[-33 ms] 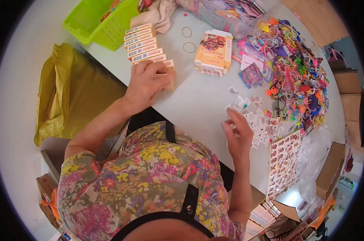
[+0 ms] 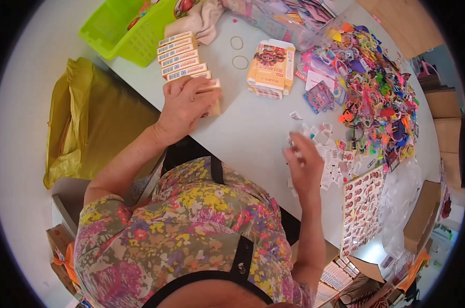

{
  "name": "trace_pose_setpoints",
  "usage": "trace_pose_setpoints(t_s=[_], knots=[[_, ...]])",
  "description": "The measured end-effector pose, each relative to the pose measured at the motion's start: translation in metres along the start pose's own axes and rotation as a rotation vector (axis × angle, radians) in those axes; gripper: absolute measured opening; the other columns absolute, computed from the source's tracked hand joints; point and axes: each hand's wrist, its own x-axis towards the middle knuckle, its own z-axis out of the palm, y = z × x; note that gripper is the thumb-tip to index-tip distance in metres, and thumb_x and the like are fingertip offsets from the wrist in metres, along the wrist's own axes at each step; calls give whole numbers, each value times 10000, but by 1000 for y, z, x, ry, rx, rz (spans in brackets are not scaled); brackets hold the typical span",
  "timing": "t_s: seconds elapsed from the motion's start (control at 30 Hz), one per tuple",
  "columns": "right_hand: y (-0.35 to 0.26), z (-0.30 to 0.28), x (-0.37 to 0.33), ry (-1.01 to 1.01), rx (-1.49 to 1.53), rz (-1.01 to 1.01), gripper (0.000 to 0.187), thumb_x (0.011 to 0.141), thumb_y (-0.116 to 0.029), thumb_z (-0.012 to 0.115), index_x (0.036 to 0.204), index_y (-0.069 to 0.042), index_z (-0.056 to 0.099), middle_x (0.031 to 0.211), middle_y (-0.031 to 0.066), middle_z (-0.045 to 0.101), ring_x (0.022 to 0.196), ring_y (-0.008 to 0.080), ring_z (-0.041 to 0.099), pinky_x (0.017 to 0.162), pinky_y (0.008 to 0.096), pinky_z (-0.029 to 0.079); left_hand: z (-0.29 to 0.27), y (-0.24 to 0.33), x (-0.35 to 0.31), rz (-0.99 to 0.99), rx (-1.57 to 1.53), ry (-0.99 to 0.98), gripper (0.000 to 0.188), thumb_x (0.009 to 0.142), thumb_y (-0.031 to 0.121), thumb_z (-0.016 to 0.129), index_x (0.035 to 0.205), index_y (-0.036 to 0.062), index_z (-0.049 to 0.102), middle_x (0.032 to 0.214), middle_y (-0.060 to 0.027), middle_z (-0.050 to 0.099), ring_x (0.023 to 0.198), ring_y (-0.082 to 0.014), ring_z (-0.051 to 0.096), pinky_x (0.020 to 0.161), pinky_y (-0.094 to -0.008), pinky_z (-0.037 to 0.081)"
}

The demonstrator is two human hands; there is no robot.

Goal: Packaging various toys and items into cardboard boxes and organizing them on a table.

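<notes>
While the left grip point(image 2: 180, 107) clasps a printed box point(image 2: 212, 109), the right grip point(image 2: 306, 163) is too blurred to tell.

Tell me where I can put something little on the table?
Between the left hand and right hand, the white table is bare. There's room between the boxes and the carton stack too, around two thin rings. It's crowded at right: trinkets and paper bits.

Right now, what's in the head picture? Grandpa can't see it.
A person's left hand holds a small box at the near end of a row of boxes on a white table. The right hand is by white pieces, near colourful trinkets.
</notes>
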Motion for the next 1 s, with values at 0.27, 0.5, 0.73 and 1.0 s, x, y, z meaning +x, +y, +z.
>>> trace_pose_setpoints(t_s=[0.27,0.5,0.73,1.0], knots=[[8,28,159,237,-361,19,534,786,-140,746,1266,7,565,878,93,653,764,163,619,655,276,472,17,-28,-5,18,93,94,467,659,107,728,1119,118,648,1125,-50,579,1003,-264,525,872,-417,405],[19,0,131,243,185,19,286,812,-140,739,1035,19,655,630,-18,599,542,54,513,519,212,396,0,-9,-1,24,134,28,505,667,186,760,1147,91,634,1172,-61,578,1065,-279,525,894,-406,397],[-6,-17,43,125,634,135,94,864,-97,690,877,-14,647,671,-19,564,540,40,447,494,203,338,11,48,-5,-48,-592,136,481,776,235,767,1190,55,598,1128,-108,608,982,-255,583,818,-359,441],[2,1,-38,-19,551,339,121,859,-113,700,883,-5,652,627,22,607,514,80,516,499,216,394,49,109,39,-709,-2316,-809,620,677,-20,788,1251,30,557,1046,-96,649,948,-188,639,817,-330,521]])
